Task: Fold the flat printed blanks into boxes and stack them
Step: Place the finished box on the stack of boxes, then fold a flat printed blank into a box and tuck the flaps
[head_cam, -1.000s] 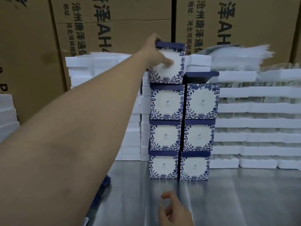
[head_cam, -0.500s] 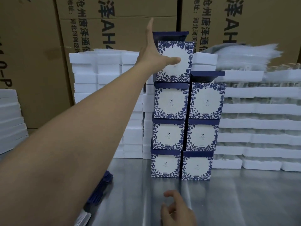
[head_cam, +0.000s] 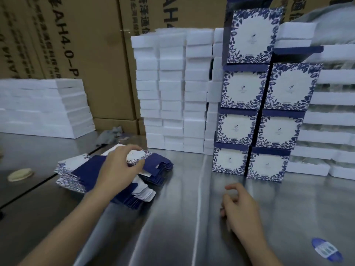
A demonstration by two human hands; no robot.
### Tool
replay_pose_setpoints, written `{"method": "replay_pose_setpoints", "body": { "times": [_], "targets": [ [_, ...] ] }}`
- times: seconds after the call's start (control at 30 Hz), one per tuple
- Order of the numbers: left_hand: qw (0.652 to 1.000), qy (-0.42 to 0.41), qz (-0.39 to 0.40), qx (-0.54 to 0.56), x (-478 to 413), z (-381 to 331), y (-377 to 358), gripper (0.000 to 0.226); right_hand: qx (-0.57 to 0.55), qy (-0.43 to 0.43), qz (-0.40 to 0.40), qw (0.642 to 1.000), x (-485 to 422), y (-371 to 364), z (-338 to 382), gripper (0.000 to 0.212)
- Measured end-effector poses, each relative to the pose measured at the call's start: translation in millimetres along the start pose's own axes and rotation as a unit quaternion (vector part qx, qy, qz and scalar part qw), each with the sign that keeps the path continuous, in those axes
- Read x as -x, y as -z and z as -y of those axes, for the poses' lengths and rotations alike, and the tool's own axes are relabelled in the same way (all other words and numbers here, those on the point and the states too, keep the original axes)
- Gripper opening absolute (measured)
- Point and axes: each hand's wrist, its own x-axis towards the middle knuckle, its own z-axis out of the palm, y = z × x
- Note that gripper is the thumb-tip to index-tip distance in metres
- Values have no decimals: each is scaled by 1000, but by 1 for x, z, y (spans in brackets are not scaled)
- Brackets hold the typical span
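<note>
A fanned pile of flat blue-and-white printed blanks (head_cam: 80, 173) lies on the steel table (head_cam: 182, 217) at the left. My left hand (head_cam: 119, 169) rests on top of the pile, and its fingers pinch the raised edge of the top blank (head_cam: 137, 157). Folded boxes with blue floral borders stand in two columns (head_cam: 255, 131) at the right; the left column is taller, and its top box (head_cam: 253, 35) has its lid flap up. My right hand (head_cam: 240, 206) hovers over the table in front of the columns, fingers loosely curled, holding nothing.
White foam stacks (head_cam: 172, 89) stand behind the blanks, more foam sheets (head_cam: 44, 108) lie at the left, and foam trays (head_cam: 330, 131) at the right. Brown cartons (head_cam: 86, 45) form the back wall. A beige disc (head_cam: 20, 174) and a blue oval sticker (head_cam: 326, 250) lie on the table.
My left hand has let go of the top box on the left column and come down left onto the pile of blanks. The view has swung left and down.
</note>
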Motion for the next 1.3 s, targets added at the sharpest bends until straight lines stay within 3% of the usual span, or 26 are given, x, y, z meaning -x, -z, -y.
{"method": "replay_pose_setpoints", "body": {
  "times": [0.1, 0.17, 0.33, 0.47, 0.57, 0.7, 0.9, 1.07, 1.2, 1.3],
  "targets": [
    [976, 110, 97, -164, 5, 42, -16, 71, 2, -2, 3, 1000, -5, 2, -5, 35],
    [969, 155, 110, -158, 4, 58, -21, 81, -19, 1, 10, 1000, -4, 1, -8, 40],
    [986, 151, 22, -68, 7, 63, -16, 61, -59, -14, 28, 998, -1, 1, -8, 45],
    [981, 145, -118, 51, 14, 52, 1, 42, -56, -18, 28, 998, 2, -1, -6, 41],
    [963, 121, -189, 147, 16, 42, 14, 35, -58, -24, 26, 998, 3, -3, -4, 39],
    [940, 25, -246, 236, 24, 14, 24, 38, -67, -35, 12, 997, 4, -1, -1, 36],
    [940, -48, -273, 198, 47, -43, 14, 41, -61, -43, 64, 995, 13, 4, 9, 19],
    [916, -72, -333, 209, 46, -52, 21, 40, -91, -22, 58, 994, 31, 18, 8, 16],
    [910, -142, -296, 255, 38, -60, 26, 46, -159, -37, 49, 985, 32, 22, 15, 14],
    [890, -134, -227, 373, 51, -76, -2, 46, -257, -94, 36, 961, 28, 28, 24, 33]
  ]
}}
